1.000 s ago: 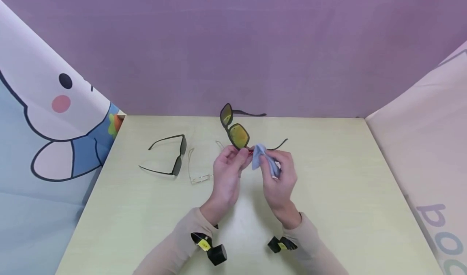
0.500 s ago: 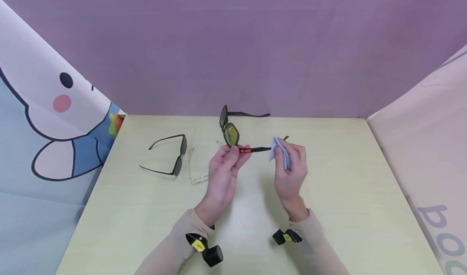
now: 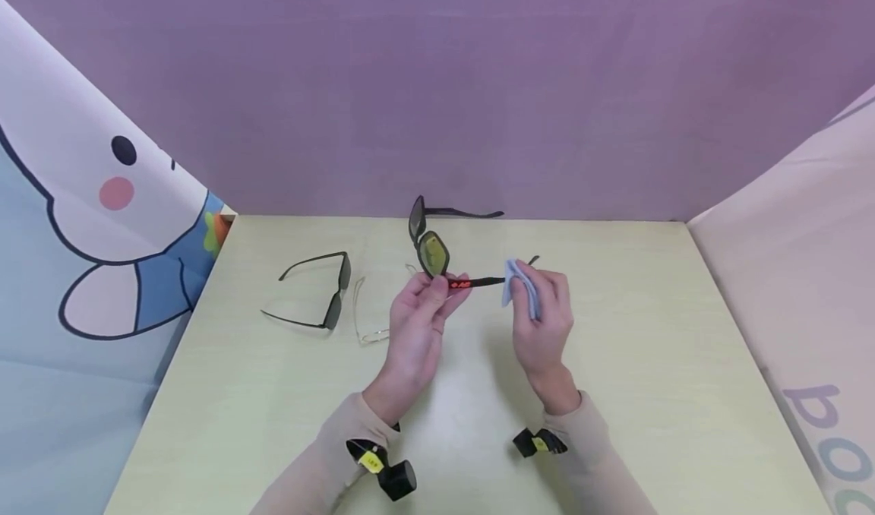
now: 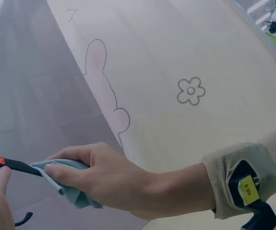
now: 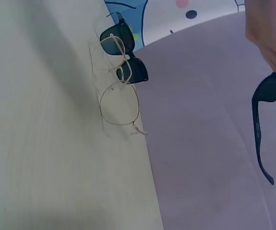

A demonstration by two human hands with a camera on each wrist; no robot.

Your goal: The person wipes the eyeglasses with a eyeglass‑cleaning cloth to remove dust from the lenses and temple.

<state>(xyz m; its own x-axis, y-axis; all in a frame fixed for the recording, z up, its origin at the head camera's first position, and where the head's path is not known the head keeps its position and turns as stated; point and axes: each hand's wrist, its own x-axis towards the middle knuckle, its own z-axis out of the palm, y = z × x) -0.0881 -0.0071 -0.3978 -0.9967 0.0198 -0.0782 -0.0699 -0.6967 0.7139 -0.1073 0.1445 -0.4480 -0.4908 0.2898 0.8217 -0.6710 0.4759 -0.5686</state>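
Note:
My left hand [image 3: 413,321] grips a pair of black sunglasses [image 3: 433,254] with yellowish lenses near one hinge, above the table. The temple arm beneath, with red markings, points right. My right hand [image 3: 544,325] pinches a light blue cloth [image 3: 513,278] around that arm toward its end; the curved tip shows past the fingers. In the left wrist view, the cloth [image 4: 78,194] is folded over the dark arm between thumb and fingers. The right wrist view has the other lens and temple arm of the sunglasses [image 5: 258,124] hanging below my left hand [image 5: 272,33].
Black sunglasses [image 3: 335,291] lie unfolded on the table [image 3: 656,333] at the left. Thin gold-rimmed glasses [image 5: 120,103] lie beside them, partly behind my left hand in the head view. A purple backdrop [image 3: 437,90] rises behind the table's far edge.
My right hand slid the cloth rightward along the temple arm, exposing the red markings, then shifted slightly back left. My left hand moved slightly left, and the lenses turned.

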